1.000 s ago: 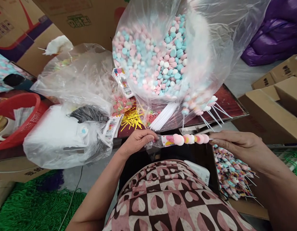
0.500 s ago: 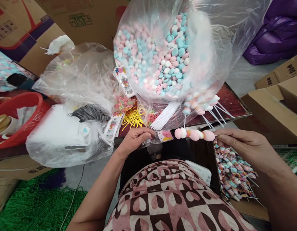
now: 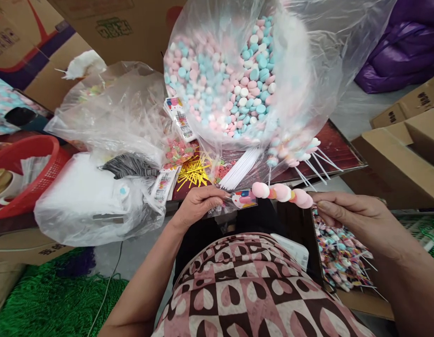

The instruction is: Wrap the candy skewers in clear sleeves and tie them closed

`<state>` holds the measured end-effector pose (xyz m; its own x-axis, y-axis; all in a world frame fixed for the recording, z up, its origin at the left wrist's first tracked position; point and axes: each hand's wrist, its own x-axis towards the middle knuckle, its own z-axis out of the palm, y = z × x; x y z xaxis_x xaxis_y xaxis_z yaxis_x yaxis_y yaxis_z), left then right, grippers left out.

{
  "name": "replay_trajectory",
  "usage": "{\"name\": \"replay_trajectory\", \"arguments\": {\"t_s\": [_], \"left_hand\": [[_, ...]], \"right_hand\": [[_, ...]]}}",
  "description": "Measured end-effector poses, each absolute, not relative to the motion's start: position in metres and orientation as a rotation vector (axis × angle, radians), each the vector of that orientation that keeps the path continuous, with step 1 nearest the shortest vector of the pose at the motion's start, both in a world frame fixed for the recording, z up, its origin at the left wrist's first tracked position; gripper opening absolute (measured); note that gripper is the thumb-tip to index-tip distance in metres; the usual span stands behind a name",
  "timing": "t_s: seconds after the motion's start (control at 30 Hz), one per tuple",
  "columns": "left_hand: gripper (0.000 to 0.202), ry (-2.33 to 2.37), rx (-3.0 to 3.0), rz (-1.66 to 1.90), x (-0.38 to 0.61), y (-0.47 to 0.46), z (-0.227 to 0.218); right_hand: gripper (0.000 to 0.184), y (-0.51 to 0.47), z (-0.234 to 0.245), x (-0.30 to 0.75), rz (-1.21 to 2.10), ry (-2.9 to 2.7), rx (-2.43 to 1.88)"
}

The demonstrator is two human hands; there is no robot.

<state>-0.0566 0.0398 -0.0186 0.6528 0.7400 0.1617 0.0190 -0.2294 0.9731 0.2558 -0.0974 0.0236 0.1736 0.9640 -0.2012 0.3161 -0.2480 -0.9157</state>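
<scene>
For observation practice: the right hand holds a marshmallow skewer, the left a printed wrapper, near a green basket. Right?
The head view shows a red basket, not green; right hand holds the marshmallow skewer, left hand the printed wrapper.

Bright, even daylight; glare whitens the clear plastic bag [image 3: 301, 61], and edges bend with wide-angle distortion.

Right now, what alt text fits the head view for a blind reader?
The right hand holds a candy skewer by one end, the other end beside a small wrapper pinched in the left hand. Behind them stands a big clear bag of pink, blue and white candies.
</scene>
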Motion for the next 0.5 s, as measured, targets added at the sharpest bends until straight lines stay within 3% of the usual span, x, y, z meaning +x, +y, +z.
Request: {"name": "replay_trajectory", "arguments": {"t_s": [0.5], "left_hand": [[0.027,0.737,1.704,0.757,-0.054,0.042,-0.025]], "right_hand": [[0.027,-0.106,0.024,0.266,0.989,-1.434,-1.729]]}}
